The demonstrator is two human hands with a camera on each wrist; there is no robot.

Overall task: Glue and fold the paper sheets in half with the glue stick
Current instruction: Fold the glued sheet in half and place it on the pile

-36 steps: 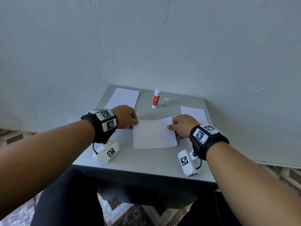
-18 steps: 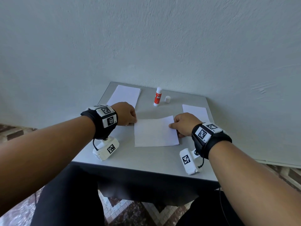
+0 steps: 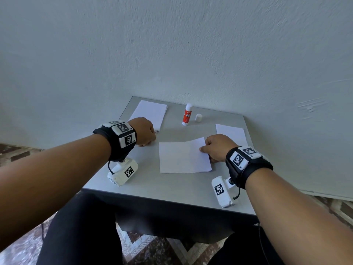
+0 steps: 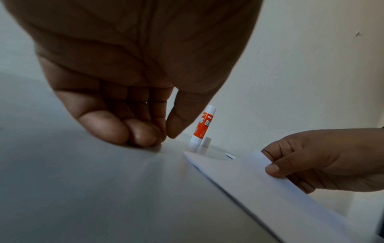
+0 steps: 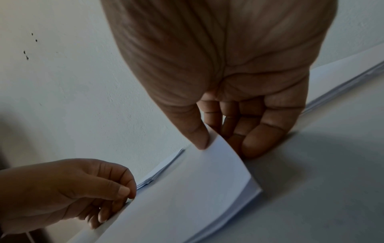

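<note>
A white folded paper sheet [image 3: 183,157] lies in the middle of the grey table [image 3: 172,190]. My right hand [image 3: 205,149] pinches its right edge, thumb on top and fingers under the raised upper layer [image 5: 220,157]. My left hand [image 3: 149,139] rests a little left of the sheet with its fingers curled and their tips on the table [image 4: 143,138], and it holds nothing. The orange-and-white glue stick [image 3: 187,114] stands upright at the back, uncapped, with its white cap [image 3: 198,118] just to its right.
A stack of white sheets [image 3: 150,113] lies at the back left of the table. Another white sheet [image 3: 232,133] lies at the right, behind my right hand. A pale wall rises right behind the table. The table's front edge is close to my knees.
My left hand has let go of the sheet's left edge and drawn a little to the left. My right hand keeps its pinch on the right edge.
</note>
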